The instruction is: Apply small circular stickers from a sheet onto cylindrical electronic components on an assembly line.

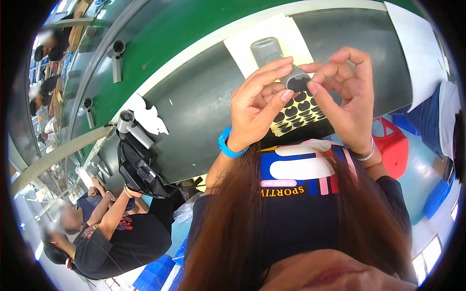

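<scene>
My left hand point(253, 105) is closed around the handle end of a grey hair dryer point(266, 50), whose round head points away from me. A dark oval sticker point(298, 83) covers the end of the handle facing me. At its edge, my right hand point(343, 92) has thumb and forefinger pressed close together, its other fingers curled; the fingertips touch the sticker's rim. Just below both hands lies a yellow sheet point(293, 118) with rows of black stickers. Pale yellow backing paper point(238, 48) lies under the hair dryer.
The dark conveyor belt point(194, 109) curves across the front. At left stand another grey hair dryer point(133, 128), white paper point(149, 119) and a black bag-like object point(138, 167). A co-worker point(124, 237) sits to the left. A red stool point(392, 150) stands at right.
</scene>
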Demonstrator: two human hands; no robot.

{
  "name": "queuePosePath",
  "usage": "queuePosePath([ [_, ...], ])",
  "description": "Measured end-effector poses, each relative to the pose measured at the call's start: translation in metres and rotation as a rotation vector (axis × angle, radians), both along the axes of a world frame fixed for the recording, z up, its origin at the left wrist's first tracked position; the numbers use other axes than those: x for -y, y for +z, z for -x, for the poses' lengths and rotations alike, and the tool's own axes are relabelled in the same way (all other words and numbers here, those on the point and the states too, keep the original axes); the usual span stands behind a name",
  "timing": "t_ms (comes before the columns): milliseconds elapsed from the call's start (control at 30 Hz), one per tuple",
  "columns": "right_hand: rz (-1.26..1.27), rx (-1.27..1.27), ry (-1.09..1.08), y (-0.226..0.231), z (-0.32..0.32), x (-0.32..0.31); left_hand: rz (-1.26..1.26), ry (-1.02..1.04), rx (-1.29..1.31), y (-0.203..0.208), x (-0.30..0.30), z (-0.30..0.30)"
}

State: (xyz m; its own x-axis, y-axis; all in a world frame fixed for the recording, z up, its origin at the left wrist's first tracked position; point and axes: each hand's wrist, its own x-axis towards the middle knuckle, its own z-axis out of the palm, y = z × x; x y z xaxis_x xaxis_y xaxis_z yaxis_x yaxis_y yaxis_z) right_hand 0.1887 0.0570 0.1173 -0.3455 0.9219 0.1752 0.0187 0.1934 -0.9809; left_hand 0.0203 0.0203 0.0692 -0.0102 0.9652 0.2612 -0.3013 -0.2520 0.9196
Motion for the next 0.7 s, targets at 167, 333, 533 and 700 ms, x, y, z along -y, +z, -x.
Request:
queuePosePath([
  [167, -0.020, 0.007, 0.002, -0.0007, 0.0002, -0.0012, -0.001, 0.002, -0.016, -0.0009, -0.0007, 0.0010],
  [333, -0.024, 0.004, 0.003, -0.0020, 0.0021, -0.0019, -0.003, 0.008, -0.002, -0.0016, -0.0003, 0.0002],
  [533, -0.057, -0.005, -0.037, -0.0017, 0.0012, -0.0020, -0.005, 0.009, 0.002, -0.0023, -0.0008, -0.0023],
  [700, -0.172, 0.224, -0.044, 0.0028, -0.0025, 0.0011, 0.017, 0.001, -0.035, -0.0057, 0.0000, -0.0025],
])
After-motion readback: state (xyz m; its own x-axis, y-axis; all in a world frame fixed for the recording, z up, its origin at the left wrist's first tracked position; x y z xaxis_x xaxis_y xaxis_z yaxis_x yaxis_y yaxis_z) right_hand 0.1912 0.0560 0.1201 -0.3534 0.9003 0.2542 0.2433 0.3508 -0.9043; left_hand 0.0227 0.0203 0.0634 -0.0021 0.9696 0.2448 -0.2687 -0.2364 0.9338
